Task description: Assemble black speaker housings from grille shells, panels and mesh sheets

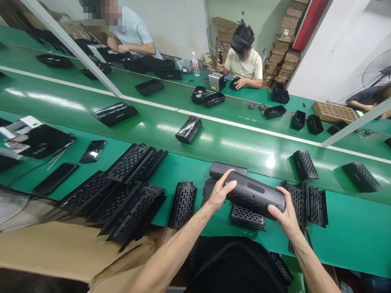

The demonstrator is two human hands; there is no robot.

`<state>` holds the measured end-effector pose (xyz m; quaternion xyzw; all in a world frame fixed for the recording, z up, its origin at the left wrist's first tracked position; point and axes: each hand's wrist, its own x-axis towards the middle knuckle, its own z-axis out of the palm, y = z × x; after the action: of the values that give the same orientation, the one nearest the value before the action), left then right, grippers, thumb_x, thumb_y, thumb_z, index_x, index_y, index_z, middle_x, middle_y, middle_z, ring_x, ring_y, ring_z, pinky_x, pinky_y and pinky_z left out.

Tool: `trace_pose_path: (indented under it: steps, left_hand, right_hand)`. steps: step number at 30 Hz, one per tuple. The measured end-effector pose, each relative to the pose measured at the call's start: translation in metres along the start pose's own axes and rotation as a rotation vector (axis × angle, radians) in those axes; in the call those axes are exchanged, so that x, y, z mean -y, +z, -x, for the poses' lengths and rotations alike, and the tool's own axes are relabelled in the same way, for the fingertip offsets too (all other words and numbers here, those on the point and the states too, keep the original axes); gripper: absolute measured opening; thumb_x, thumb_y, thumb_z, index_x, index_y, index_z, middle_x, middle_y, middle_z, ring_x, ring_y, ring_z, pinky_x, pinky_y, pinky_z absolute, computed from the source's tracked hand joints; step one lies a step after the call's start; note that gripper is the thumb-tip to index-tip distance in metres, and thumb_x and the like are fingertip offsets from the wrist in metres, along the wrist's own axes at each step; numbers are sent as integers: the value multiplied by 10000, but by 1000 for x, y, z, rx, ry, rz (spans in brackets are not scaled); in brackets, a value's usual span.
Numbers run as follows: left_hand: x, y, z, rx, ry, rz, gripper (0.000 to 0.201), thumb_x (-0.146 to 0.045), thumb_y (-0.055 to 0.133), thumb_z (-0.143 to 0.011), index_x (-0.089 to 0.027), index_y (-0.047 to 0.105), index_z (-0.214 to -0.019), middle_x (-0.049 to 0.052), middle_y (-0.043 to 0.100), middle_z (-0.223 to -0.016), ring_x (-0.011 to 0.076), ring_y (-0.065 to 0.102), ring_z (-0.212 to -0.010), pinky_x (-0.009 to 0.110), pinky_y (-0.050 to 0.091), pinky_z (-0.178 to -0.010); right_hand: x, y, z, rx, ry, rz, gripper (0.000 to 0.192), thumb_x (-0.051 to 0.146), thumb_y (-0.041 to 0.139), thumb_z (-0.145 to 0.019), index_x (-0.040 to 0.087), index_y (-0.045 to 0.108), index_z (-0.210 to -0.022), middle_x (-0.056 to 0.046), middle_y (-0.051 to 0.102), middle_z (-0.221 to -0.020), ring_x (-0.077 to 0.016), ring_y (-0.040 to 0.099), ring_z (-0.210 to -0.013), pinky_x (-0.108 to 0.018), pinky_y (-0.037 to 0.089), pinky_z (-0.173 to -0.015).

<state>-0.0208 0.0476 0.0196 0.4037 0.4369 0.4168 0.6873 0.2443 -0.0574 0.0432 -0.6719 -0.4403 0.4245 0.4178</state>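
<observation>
Both hands close on one dark cylindrical speaker body [255, 194], held level just above the near edge of the green bench [351, 236]. The left hand [220, 193] wraps its left end, thumb across the top; the right hand [284, 213] cups the right end, fingers curled underneath. Its skin looks like fabric or rubbery mesh with a smooth oval patch on top, so it probably grips well and feels stiff and moderately heavy. The two end caps seem the safest places to hold, since pressing the middle could dent the covering.

Directly beneath the hands lies one perforated grille panel [247, 216], flat on the bench. Just right of the right hand stand about three more grilles [308, 203], leaning together. Left of the left hand sits a single curved grille [182, 204], and further left a fanned stack of grilles [122, 195], too overlapped to count exactly. These look like thin moulded plastic, light and easily snapped at the slots.

Just beyond the hands rests a second dark speaker body [227, 169]. Farther out on the moving belt lie one wrapped cylinder [188, 129] and two upright grilles [305, 165]. Across the belt, two other people work at their own places.
</observation>
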Motion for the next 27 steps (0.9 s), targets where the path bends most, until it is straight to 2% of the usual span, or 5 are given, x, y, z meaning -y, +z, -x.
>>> trace_pose_path:
  steps: [6,11,15,21,27]
  left_hand:
    - [15,-8,-4,9,-177,46,692,-547,853,-739,-170,706,-1299,156,747,-1289,380,585,-1354,490,415,-1154]
    - [20,1,1,-22,-197,75,694,-621,825,-713,-142,728,-1205,143,781,-1191,378,639,-1259,479,456,-1102]
    - [26,3,2,-35,-265,60,567,-625,810,-741,-155,760,-1055,129,794,-1146,362,669,-1199,470,471,-1078]
    - [27,-11,2,28,-329,87,805,-515,834,-757,-236,584,-1470,112,637,-1496,359,553,-1406,465,438,-1137]
    - [39,-18,-7,-15,-179,-24,799,-528,791,-760,-177,616,-1456,119,642,-1490,401,501,-1450,511,358,-1225]
  right_hand:
    - [-22,2,-2,131,283,-194,777,730,590,-920,296,416,-1540,-124,709,-1269,-322,735,-1098,-511,583,-935]
    - [-28,6,5,77,183,-244,968,659,823,-758,310,393,-1551,-125,556,-1521,-330,608,-1343,-530,481,-1109]
    - [-36,12,4,19,278,-363,851,626,834,-754,292,482,-1452,-104,703,-1301,-333,691,-1204,-535,508,-1077]
    - [-44,4,0,76,374,-445,891,668,790,-785,304,438,-1518,-120,693,-1353,-339,699,-1204,-560,511,-1068]
    - [-44,-1,-2,218,368,-355,1078,594,920,-682,285,372,-1558,-120,663,-1400,-330,583,-1350,-491,367,-1211]
